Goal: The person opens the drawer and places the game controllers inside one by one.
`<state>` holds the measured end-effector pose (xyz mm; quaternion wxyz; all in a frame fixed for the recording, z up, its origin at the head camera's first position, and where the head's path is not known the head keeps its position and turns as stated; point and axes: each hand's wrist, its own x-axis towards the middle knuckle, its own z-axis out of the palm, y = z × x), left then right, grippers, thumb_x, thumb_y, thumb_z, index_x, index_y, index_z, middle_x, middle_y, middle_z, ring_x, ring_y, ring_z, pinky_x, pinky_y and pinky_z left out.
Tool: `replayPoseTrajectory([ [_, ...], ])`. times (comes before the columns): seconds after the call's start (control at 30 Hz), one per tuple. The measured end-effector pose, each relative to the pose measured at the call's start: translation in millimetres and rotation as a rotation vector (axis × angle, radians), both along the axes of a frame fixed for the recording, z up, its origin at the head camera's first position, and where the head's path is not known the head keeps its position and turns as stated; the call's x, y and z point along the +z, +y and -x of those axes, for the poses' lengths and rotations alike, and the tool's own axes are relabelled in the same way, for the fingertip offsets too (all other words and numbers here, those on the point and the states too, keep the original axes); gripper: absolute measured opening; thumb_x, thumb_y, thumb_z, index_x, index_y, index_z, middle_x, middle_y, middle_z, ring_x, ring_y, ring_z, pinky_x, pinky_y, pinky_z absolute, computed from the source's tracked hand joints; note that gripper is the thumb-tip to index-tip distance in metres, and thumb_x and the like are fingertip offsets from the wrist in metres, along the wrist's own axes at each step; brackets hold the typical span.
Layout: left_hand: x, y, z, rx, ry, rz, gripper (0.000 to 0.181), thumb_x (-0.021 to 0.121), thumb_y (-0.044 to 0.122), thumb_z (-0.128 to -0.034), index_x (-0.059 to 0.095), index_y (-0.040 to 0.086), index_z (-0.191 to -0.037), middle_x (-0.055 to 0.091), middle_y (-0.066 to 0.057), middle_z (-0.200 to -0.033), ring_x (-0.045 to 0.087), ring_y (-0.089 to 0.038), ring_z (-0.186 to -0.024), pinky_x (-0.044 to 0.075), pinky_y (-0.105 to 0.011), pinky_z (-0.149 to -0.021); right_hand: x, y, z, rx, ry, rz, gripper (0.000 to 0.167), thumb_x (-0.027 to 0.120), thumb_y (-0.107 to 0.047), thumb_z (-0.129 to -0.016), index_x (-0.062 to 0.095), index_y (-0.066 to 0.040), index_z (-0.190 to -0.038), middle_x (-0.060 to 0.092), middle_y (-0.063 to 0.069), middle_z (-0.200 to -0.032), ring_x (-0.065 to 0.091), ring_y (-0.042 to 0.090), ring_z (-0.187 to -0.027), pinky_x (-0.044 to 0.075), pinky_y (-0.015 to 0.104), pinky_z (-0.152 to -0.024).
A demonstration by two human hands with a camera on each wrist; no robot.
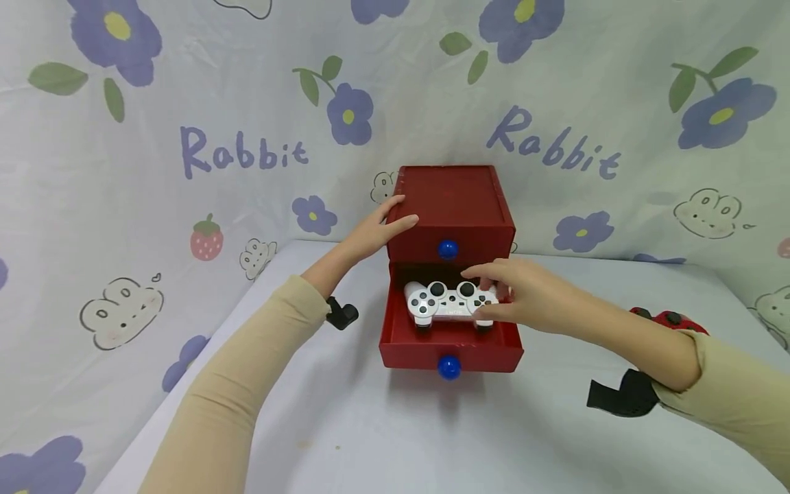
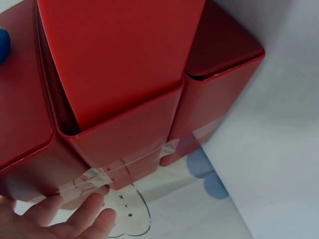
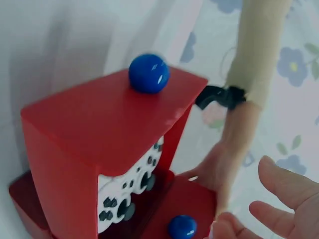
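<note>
A red cabinet [image 1: 452, 195] has its lower drawer [image 1: 413, 355] pulled out and its upper one closed, each with a blue knob. Inside the lower drawer lies a white game controller [image 1: 452, 307], also visible in the right wrist view. My left hand [image 1: 373, 233] rests with extended fingers at the cabinet's upper left edge; the left wrist view has its fingers [image 2: 89, 219] beside the red side wall. Over the controller's right end is my right hand [image 1: 524, 291], thumb and fingers parted. In the right wrist view, the right hand [image 3: 289, 204] holds nothing.
A red controller [image 1: 673, 318] lies on the white table [image 1: 370, 425] at the right, partly hidden by my right forearm. Behind the cabinet hangs a patterned cloth [image 1: 247, 89]. Black straps [image 1: 625, 394] are at both wrists.
</note>
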<state>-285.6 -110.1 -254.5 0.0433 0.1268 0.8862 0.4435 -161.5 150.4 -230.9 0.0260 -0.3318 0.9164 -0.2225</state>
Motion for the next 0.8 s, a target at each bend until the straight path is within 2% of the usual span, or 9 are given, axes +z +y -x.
replayPoseTrajectory([
  [0.1, -0.9, -0.5, 0.6, 0.003, 0.0, 0.006, 0.07, 0.051, 0.054, -0.0853, 0.022, 0.032, -0.144, 0.025, -0.006, -0.149, 0.027, -0.028, -0.133, 0.029, -0.051, -0.104, -4.2, 7, -10.1, 0.04, 0.016, 0.029, 0.046, 0.073, -0.025, -0.077, 0.059, -0.011, -0.119, 0.058, -0.008, -0.075, 0.051, 0.007, -0.061, 0.044, 0.022, -0.052],
  [0.23, -1.7, -1.0, 0.9, 0.007, -0.001, 0.005, 0.07, 0.051, 0.055, -0.0852, 0.022, 0.032, -0.144, 0.025, -0.005, -0.149, 0.027, -0.027, -0.133, 0.029, -0.051, -0.104, -18.3, 11, -21.5, 0.092, -0.041, 0.056, 0.043, 0.072, -0.028, -0.078, 0.061, -0.01, -0.116, 0.059, -0.014, -0.07, 0.048, 0.0, -0.055, 0.044, 0.019, -0.05],
  [0.4, -2.3, -0.7, 0.5, 0.007, 0.004, 0.006, 0.069, 0.051, 0.053, -0.0859, 0.022, 0.031, -0.144, 0.025, -0.006, -0.148, 0.027, -0.028, -0.133, 0.03, -0.051, -0.104, -42.4, 13, -32.8, 0.108, -0.18, 0.116, 0.044, 0.07, -0.026, -0.08, 0.059, -0.007, -0.118, 0.064, -0.011, -0.077, 0.051, -0.001, -0.06, 0.048, 0.019, -0.055],
  [0.53, -2.3, -0.2, 0.4, 0.004, 0.007, 0.0, 0.069, 0.051, 0.052, -0.0866, 0.022, 0.03, -0.145, 0.025, -0.007, -0.148, 0.027, -0.028, -0.133, 0.029, -0.051, -0.104, -65.1, 12, -37.7, 0.117, -0.256, 0.202, 0.045, 0.069, -0.025, -0.081, 0.056, -0.007, -0.121, 0.068, -0.002, -0.088, 0.055, -0.001, -0.064, 0.05, 0.02, -0.058],
  [0.67, -1.7, 0.4, 0.2, 0.004, 0.007, -0.004, 0.068, 0.051, 0.051, -0.0869, 0.022, 0.029, -0.145, 0.024, -0.007, -0.149, 0.026, -0.028, -0.134, 0.029, -0.052, -0.104, -88.2, 5, -38.5, 0.107, -0.289, 0.261, 0.048, 0.07, -0.022, -0.081, 0.054, -0.009, -0.124, 0.067, 0.009, -0.1, 0.058, 0.002, -0.071, 0.051, 0.02, -0.061],
  [0.8, -1.6, 0.6, 0.0, 0.004, 0.007, -0.01, 0.068, 0.051, 0.051, -0.0869, 0.022, 0.029, -0.145, 0.024, -0.006, -0.149, 0.026, -0.028, -0.134, 0.029, -0.051, -0.104, -105.8, -4, -36.9, 0.075, -0.278, 0.306, 0.046, 0.07, -0.022, -0.08, 0.056, -0.01, -0.122, 0.065, 0.009, -0.105, 0.06, 0.006, -0.078, 0.051, 0.02, -0.064],
])
